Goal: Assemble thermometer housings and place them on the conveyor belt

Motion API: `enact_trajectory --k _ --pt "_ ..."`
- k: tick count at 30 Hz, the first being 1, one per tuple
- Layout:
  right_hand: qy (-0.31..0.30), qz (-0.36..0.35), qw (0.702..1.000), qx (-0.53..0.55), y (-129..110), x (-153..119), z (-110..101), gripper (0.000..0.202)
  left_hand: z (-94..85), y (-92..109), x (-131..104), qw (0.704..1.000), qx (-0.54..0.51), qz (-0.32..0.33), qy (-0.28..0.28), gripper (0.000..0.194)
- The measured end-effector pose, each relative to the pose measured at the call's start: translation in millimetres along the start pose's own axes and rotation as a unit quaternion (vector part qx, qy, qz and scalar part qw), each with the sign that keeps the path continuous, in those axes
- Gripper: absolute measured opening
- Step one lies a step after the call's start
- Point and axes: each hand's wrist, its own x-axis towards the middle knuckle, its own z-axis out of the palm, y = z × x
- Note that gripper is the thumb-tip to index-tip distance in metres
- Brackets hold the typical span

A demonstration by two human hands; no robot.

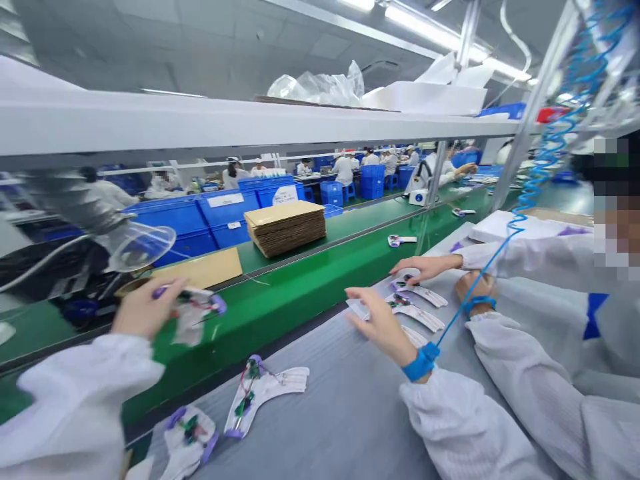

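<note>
My left hand (146, 310) pinches a white-and-purple plastic shell half with green boards and wires (203, 303), held over the green conveyor belt (300, 287). My right hand (383, 327), wearing a blue wrist strap (421, 362), hovers over the grey bench with thumb and fingers apart. Beside it lie similar shell halves (419, 313), partly hidden by the hand. Another curved shell half (265, 393) with boards and a red wire rests on the bench between my hands. Below my left sleeve sits one more shell (190, 437).
A co-worker's hand (433, 268) reaches over a shell beside mine; their other hand (477, 293) is close by. A shell (401, 241) rides farther along the belt. Stacked cardboard (287, 230) and blue bins (230, 213) stand beyond. A coiled blue cord (543, 167) hangs right.
</note>
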Motion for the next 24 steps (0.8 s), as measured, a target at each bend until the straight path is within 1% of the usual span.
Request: enact_trajectory --k 1,2,3,4,5,6,7,8,9,10,11,12,13,14,15,16,18,20,21,22,24 --pt "-0.030 -0.032 0.998 0.040 -21.0 -3.9 12.1 0.048 5.4 8.6 -24.1 0.999 -0.040 -0.015 -0.024 0.022" --pt "-0.061 -0.057 0.993 0.083 -40.4 -9.1 22.7 0.059 12.7 13.0 -49.9 0.997 -0.071 -0.026 -0.034 0.022" --pt "-0.096 -0.075 0.984 0.129 -57.3 -15.3 31.4 0.070 21.1 13.4 -76.7 0.994 -0.093 -0.042 -0.043 0.023" --pt "-0.133 -0.081 0.972 0.174 -71.1 -22.0 37.9 0.077 29.8 10.3 -103.4 0.987 -0.131 -0.070 -0.055 0.023" --pt "-0.171 -0.076 0.959 0.211 -81.5 -29.0 42.3 0.076 37.7 4.5 -129.2 0.951 -0.255 -0.154 -0.086 0.022" --pt "-0.211 -0.063 0.946 0.237 -88.5 -35.8 44.7 0.069 43.7 -3.1 -153.3 0.898 -0.359 -0.232 -0.107 0.020" --pt "-0.254 -0.046 0.931 0.259 -92.4 -42.3 45.4 0.058 47.3 -11.5 -175.1 0.851 -0.426 -0.282 -0.119 0.018" --pt "-0.301 -0.025 0.912 0.279 -93.8 -48.2 44.8 0.046 48.3 -20.2 -193.8 0.823 -0.466 -0.297 -0.127 0.016" --pt "-0.351 0.000 0.888 0.298 -93.5 -53.4 43.3 0.036 46.9 -28.6 -209.0 0.809 -0.480 -0.302 -0.152 0.017" --pt "-0.404 0.025 0.858 0.315 -92.2 -57.7 41.3 0.028 43.9 -36.5 -220.5 0.804 -0.478 -0.299 -0.189 0.021" --pt "-0.456 0.045 0.826 0.329 -90.6 -61.2 39.2 0.025 40.3 -44.0 -228.5 0.799 -0.468 -0.292 -0.241 0.028" --pt "-0.496 0.054 0.800 0.334 -89.0 -63.7 37.6 0.023 37.1 -51.0 -233.5 0.787 -0.455 -0.286 -0.303 0.035" --pt "-0.518 0.051 0.788 0.329 -87.9 -65.2 36.6 0.021 35.0 -57.6 -236.2 0.770 -0.444 -0.281 -0.362 0.043" --pt "-0.525 0.039 0.789 0.317 -87.4 -65.7 36.4 0.020 34.4 -63.7 -237.6 0.752 -0.439 -0.275 -0.408 0.049" --pt "-0.517 0.023 0.800 0.302 -87.5 -65.3 37.0 0.020 35.3 -69.3 -238.4 0.739 -0.436 -0.269 -0.438 0.053" --pt "-0.495 0.011 0.820 0.287 -88.3 -64.2 38.2 0.021 37.5 -74.4 -239.1 0.734 -0.433 -0.266 -0.450 0.056" --pt "-0.432 0.002 0.865 0.256 -91.5 -60.8 42.1 0.026 43.7 -82.9 -241.6 0.743 -0.430 -0.265 -0.439 0.057" --pt "-0.385 -0.025 0.892 0.237 -96.6 -58.0 47.1 0.033 49.2 -89.3 -245.2 0.755 -0.424 -0.268 -0.422 0.058" --pt "-0.373 -0.050 0.897 0.234 -99.5 -57.5 49.5 0.033 50.9 -91.7 -247.2 0.757 -0.421 -0.269 -0.422 0.060" --pt "-0.370 -0.077 0.894 0.239 -102.3 -57.8 51.7 0.029 51.8 -93.6 -248.9 0.755 -0.421 -0.269 -0.425 0.063" --pt "-0.382 -0.111 0.877 0.268 -106.0 -60.0 54.3 0.020 51.9 -95.6 -251.6 0.743 -0.428 -0.266 -0.440 0.069"
